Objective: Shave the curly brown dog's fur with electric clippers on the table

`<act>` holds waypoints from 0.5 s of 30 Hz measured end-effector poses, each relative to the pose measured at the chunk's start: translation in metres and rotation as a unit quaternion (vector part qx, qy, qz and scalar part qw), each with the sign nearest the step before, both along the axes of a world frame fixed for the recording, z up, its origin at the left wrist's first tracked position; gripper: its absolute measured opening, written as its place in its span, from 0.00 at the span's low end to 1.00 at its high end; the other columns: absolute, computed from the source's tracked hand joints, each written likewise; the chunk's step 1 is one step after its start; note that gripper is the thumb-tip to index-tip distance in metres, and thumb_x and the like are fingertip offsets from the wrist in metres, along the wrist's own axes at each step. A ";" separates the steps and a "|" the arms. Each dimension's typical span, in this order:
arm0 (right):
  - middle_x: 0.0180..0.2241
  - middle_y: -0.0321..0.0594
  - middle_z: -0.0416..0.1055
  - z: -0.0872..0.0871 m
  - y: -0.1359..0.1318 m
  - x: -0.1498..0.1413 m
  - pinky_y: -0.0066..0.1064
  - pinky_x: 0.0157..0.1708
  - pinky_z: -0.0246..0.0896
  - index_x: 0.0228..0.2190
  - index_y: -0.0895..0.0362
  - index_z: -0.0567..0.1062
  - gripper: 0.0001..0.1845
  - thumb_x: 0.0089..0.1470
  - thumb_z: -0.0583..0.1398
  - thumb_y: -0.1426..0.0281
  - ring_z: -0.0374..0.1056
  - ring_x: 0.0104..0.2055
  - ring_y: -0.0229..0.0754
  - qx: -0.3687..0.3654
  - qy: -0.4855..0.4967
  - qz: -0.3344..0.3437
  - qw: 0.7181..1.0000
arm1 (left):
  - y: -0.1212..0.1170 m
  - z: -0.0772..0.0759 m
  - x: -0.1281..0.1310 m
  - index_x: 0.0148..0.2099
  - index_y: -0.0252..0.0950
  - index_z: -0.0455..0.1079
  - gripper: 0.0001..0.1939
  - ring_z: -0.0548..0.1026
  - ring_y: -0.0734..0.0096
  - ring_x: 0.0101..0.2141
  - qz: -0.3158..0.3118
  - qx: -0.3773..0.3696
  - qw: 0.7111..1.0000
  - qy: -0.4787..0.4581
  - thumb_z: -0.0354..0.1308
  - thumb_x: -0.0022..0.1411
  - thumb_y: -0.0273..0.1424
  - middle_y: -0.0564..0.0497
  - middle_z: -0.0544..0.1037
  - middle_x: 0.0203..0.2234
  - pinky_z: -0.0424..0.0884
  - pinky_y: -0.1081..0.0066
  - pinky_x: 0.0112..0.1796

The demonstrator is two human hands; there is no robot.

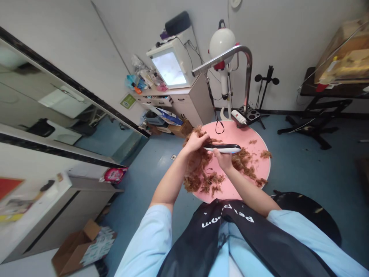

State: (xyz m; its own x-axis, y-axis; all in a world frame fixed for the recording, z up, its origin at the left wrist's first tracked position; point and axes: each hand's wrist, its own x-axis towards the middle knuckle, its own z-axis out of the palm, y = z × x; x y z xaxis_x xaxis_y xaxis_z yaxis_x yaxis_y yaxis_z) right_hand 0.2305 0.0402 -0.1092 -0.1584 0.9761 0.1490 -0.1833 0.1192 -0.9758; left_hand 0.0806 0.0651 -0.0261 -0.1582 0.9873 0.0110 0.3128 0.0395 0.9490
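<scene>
My right hand (223, 159) is wrapped round a black-and-white hair clipper (233, 149), which lies level with its head toward the left. My left hand (196, 143), fingers curled, grips the brown curly-haired dog (193, 163) at the left side of the round pink table (230, 188). The clipper's head is close by my left fingers; whether it touches the coat I cannot tell. Much of the dog is hidden by my hands and forearm. Cut brown hair (245, 161) lies in tufts on the tabletop, right of the clipper and nearer me.
A metal grooming arm (248, 77) with a hanging black loop (219, 127) rises behind the table. At the table's back edge is a white bottle (239, 117). A white dryer (221, 44) stands beyond, beside a cabinet (201, 100). A black round stool (308, 215) is at my right.
</scene>
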 end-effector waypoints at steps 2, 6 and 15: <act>0.32 0.41 0.77 -0.001 0.000 -0.003 0.41 0.43 0.71 0.32 0.54 0.76 0.15 0.46 0.63 0.56 0.74 0.38 0.48 0.003 0.005 0.007 1.000 | 0.002 -0.001 0.000 0.24 0.35 0.68 0.14 0.74 0.70 0.24 0.007 0.005 1.000 0.008 0.67 0.54 0.37 0.50 0.75 0.19 0.74 0.68 0.33; 0.30 0.40 0.77 -0.002 0.001 -0.009 0.39 0.38 0.73 0.31 0.54 0.75 0.16 0.45 0.63 0.56 0.75 0.36 0.48 -0.024 0.009 0.020 0.999 | 0.003 -0.001 -0.002 0.21 0.35 0.68 0.15 0.73 0.71 0.23 0.015 0.009 1.000 0.011 0.63 0.56 0.36 0.48 0.75 0.20 0.73 0.67 0.32; 0.30 0.39 0.78 0.002 0.004 -0.027 0.37 0.37 0.70 0.26 0.52 0.75 0.10 0.43 0.65 0.60 0.74 0.36 0.47 -0.044 0.004 0.035 0.998 | -0.005 -0.001 -0.019 0.20 0.36 0.68 0.16 0.66 0.73 0.21 0.024 -0.003 0.999 0.047 0.63 0.48 0.42 0.52 0.71 0.16 0.65 0.72 0.24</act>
State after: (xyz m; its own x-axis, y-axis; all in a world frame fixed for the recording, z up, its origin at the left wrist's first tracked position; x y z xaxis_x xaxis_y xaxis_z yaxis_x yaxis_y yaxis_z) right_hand 0.2031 0.0438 -0.1075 -0.2254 0.9721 0.0643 -0.1952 0.0196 -0.9806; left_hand 0.0612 0.0600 -0.0268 -0.2048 0.9785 0.0229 0.3977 0.0618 0.9154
